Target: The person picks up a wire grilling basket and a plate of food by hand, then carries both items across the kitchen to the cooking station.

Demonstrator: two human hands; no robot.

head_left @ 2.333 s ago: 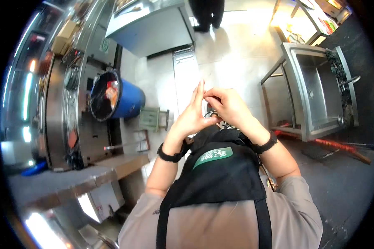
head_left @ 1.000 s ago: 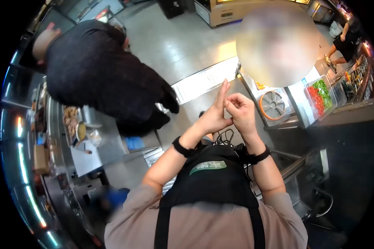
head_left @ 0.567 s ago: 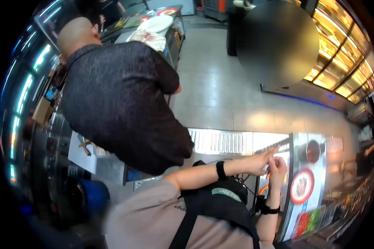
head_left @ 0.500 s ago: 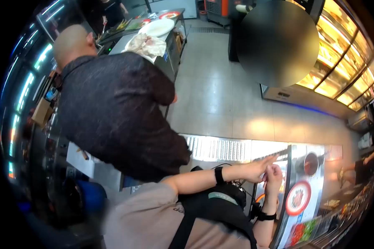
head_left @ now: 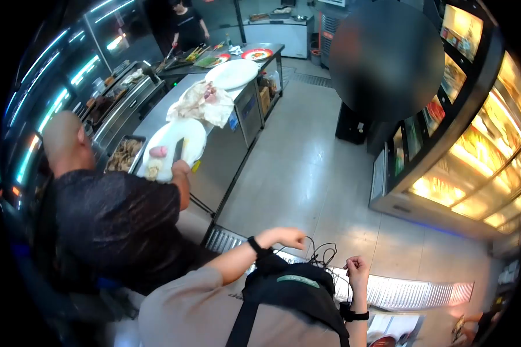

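My left hand (head_left: 287, 237) is in front of my body at the left, fingers curled closed, with nothing showing in it. A thin black cable (head_left: 315, 252) loops close to its fingertips, by the dark apron (head_left: 295, 295). Off to the right, my right hand (head_left: 358, 268) is raised with its fingers bent into the palm, and I see no object in it. Both wrists carry black bands. The two hands are apart and neither touches a counter.
Left of me, a person in a dark patterned shirt holds a knife (head_left: 179, 150) over a white board (head_left: 193, 134) with pieces of food. A crumpled cloth (head_left: 202, 104) lies beyond. A lit display cabinet (head_left: 399, 206) stands right; a metal floor grate (head_left: 405, 292) crosses ahead.
My hands, touching before, have separated, the left one moving left. My view has swung rightward-to-left, bringing the co-worker's board into sight, while the counter with the red-rimmed plate has dropped toward the bottom.
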